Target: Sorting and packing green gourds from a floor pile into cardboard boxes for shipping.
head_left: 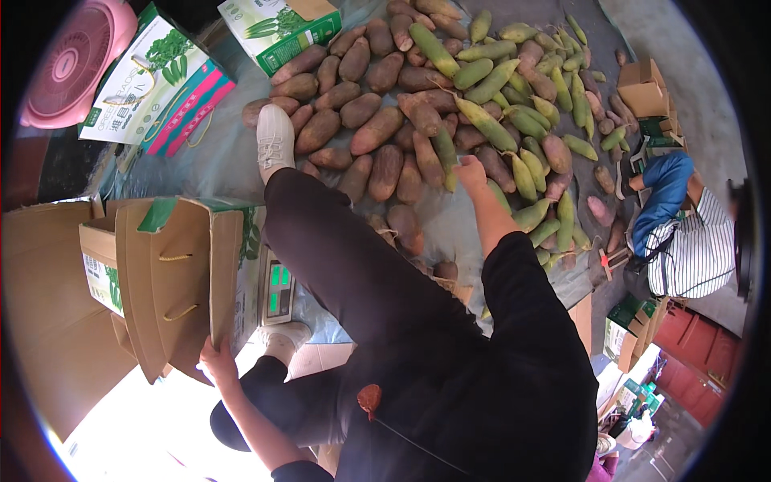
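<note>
My left hand [217,365] is closed on the lower edge of an open cardboard box [223,277] with green and white printed sides and yellow cord handles. Under the box's right side shows a digital scale [279,291] with lit green displays. Over the pile, my right hand [474,173] is right beside the lower end of a green radish [443,155]; its fingers are partly hidden, so I cannot tell whether they grip it. Reddish-brown, earth-covered long radishes [377,131] lie to its left, and more green radishes [526,122] to its right.
A pink plastic basket [76,60], a printed carton [144,88] and another carton [277,32] stand at the far left. My white shoe [275,136] touches the pile's edge. On the right, a person in a striped top [695,241] sits near open boxes [630,329].
</note>
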The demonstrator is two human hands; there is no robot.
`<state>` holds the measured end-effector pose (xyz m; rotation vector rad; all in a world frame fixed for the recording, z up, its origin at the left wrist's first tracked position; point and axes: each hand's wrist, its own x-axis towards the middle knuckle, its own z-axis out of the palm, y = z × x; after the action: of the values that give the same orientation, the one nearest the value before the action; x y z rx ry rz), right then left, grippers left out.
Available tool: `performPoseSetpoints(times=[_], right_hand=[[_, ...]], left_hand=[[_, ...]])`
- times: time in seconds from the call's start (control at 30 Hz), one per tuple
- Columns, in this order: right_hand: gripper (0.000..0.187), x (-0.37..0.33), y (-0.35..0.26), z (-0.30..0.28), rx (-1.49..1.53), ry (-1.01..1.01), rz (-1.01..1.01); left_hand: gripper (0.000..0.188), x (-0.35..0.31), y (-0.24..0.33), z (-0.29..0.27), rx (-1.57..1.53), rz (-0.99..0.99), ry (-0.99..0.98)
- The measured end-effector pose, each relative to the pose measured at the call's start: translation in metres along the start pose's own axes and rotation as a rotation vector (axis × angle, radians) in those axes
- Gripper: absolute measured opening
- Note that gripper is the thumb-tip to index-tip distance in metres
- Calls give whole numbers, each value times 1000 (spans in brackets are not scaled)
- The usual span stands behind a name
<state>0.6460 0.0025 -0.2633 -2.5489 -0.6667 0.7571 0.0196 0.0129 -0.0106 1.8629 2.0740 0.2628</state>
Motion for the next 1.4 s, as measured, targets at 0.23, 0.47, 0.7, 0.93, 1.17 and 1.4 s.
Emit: performPoseSetpoints(times=[0.23,0.47,0.7,0.93,1.17,1.4], right_hand=[[59,11,-58,1,-61,-27,-39],[66,25,-65,15,-133,-73,42],[62,15,-47,3,-195,-72,23],[62,-41,22,-6,-66,-131,34],[57,-87,-3,-20,-138,-176,-73],[57,-79,-119,-68,146,-188,-601]], left_hand=[[19,0,11,-7,-2,-154,-67],[18,0,16,-7,78,-188,-73],[21,1,24,-11,60,-254,-97],[20,2,15,-7,35,-194,-79],[16,-3,25,-14,82,-151,-33],[16,-3,25,-15,201,-91,-9]])
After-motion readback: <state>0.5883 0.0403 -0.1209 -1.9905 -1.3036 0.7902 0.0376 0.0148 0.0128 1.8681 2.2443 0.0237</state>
